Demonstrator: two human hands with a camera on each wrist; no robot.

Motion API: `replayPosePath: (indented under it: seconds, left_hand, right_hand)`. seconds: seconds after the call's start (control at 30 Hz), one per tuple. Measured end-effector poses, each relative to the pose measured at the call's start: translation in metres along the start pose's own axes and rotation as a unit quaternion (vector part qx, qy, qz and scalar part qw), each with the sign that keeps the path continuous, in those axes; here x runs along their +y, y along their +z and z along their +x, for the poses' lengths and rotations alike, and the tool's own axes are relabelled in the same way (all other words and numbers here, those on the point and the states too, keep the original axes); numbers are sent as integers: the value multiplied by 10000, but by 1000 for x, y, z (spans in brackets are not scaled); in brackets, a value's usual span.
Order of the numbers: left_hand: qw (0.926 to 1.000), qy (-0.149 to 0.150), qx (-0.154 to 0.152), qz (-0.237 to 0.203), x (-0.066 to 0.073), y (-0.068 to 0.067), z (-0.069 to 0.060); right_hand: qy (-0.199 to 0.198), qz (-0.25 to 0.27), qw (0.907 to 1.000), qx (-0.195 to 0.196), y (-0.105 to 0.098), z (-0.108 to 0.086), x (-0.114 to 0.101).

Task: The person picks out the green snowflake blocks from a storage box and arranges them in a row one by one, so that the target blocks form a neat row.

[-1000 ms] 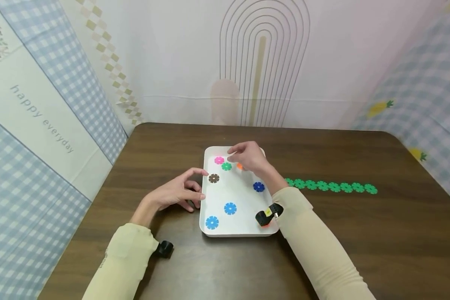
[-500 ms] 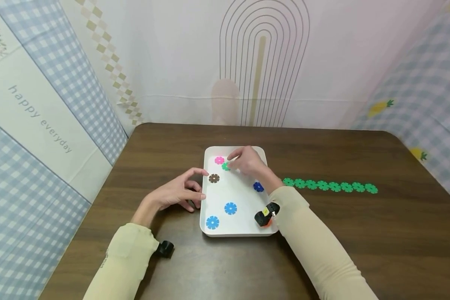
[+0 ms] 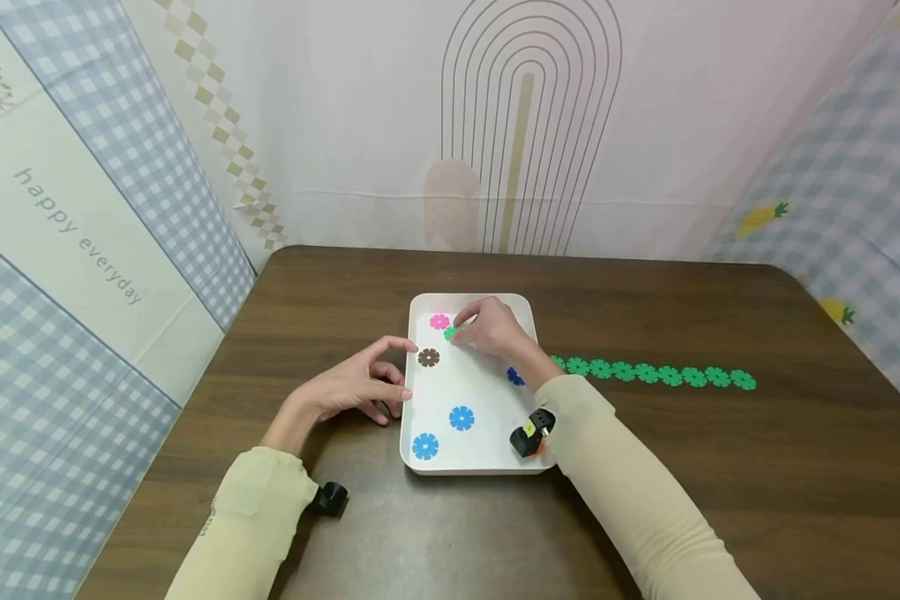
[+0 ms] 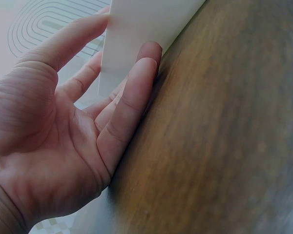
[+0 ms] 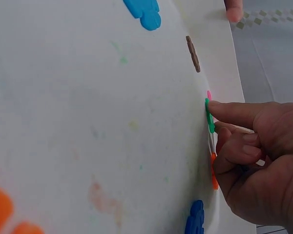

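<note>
A white tray holds several flower-shaped plastic discs. My right hand is over its far part, thumb and a finger pinching a green disc. In the right wrist view the thumb lies against the green disc, which stays low by the tray surface. Beside it are a pink disc and, seen in the right wrist view, an orange disc. My left hand is at the tray's left side, index finger and thumb tips touching the rim; its other fingers rest lower, near the table.
A row of linked-looking green discs lies on the brown table right of the tray. Inside the tray are a brown disc, light blue discs and a dark blue disc, partly under my right forearm.
My right hand has shifted slightly left and nearer, its fingers coming onto the green disc and covering part of it. The left hand keeps its place at the tray.
</note>
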State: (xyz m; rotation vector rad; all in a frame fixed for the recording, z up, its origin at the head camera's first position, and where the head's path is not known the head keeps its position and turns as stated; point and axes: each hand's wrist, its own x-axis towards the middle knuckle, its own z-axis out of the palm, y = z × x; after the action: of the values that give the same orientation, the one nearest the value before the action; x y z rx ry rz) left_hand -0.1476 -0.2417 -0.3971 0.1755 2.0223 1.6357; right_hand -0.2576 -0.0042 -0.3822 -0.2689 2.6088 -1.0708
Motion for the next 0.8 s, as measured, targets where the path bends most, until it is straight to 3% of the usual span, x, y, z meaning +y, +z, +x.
replayPosePath:
  seconds: [0.5,0.8]
  left_hand:
    - [10000,-60,50,54,0,-1,0]
    - [10000,-56,24,16,0,-1,0]
  right_hand:
    - [41,-249,9994,-232,4,2,-4]
    - [-441,-465,9976,-259,4,1,-3]
